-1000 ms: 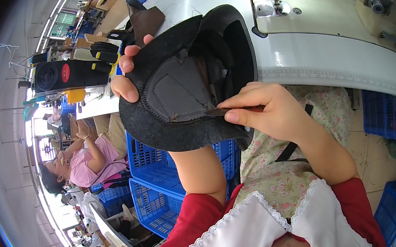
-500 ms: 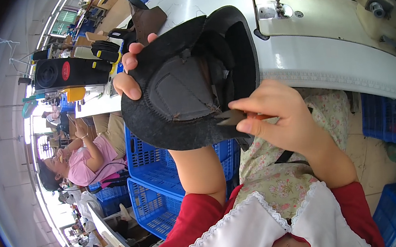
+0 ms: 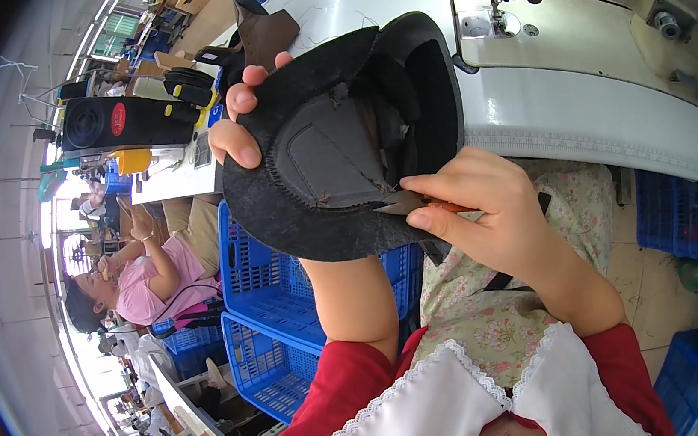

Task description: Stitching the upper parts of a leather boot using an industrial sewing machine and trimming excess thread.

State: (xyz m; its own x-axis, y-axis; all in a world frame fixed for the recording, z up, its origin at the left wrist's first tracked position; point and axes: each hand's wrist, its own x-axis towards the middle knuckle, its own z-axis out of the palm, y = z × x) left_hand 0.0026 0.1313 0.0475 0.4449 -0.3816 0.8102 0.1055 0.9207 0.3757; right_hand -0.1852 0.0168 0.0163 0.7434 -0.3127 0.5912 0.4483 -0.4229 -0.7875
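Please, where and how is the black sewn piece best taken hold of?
Probably best by its broad, flat rim, coming from the left: the black sewn piece offers a wide edge to pinch there, as the left hand does. The right side seems poorer: the hollow opening lies that way, and the right hand holds pointed snips close by.

I see a shiny white sewing table (image 3: pixel 517 104) with a ruler strip (image 3: pixel 581 137) along its edge. The floor (image 3: pixel 626 285) has big pale tiles. On the left of my view, the pale ceiling (image 3: pixel 17 264) bends around. Long, thin lights (image 3: pixel 98 21) glow near a greenish window (image 3: pixel 112 38). Bright white light shines far back.
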